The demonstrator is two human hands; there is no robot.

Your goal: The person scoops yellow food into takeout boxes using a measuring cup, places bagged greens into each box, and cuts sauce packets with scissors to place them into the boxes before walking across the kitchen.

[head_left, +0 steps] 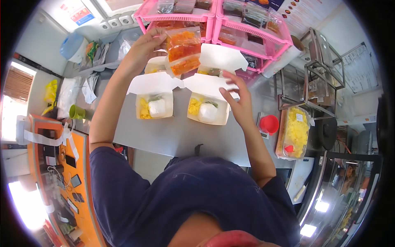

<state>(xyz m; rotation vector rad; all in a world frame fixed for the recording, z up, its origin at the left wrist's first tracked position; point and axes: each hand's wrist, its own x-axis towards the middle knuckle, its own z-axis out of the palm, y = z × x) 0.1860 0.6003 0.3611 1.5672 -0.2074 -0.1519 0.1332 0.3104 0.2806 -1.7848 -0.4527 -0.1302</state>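
Observation:
My left hand (147, 47) is closed on the edge of some clear sachets of orange-red sauce (183, 46), raised above the back boxes. Fingers apart and holding nothing visible, my right hand (239, 98) is beside the raised lid of the front right food box (219, 119); whether it touches the lid I cannot tell. That box and the front left box (168, 112) each contain yellow shredded food, a white wrapped lump and something green. Behind them stand a back right box (222, 57) and a back left box (153, 66), the latter partly hidden by the sachets.
Pink stacked baskets (247, 31) with packets line the back of the metal counter (164, 138). To the right are a red cup (269, 124), a clear tub of yellow food (297, 131) and a metal rack (308, 88). A green cup (76, 111) is at the left.

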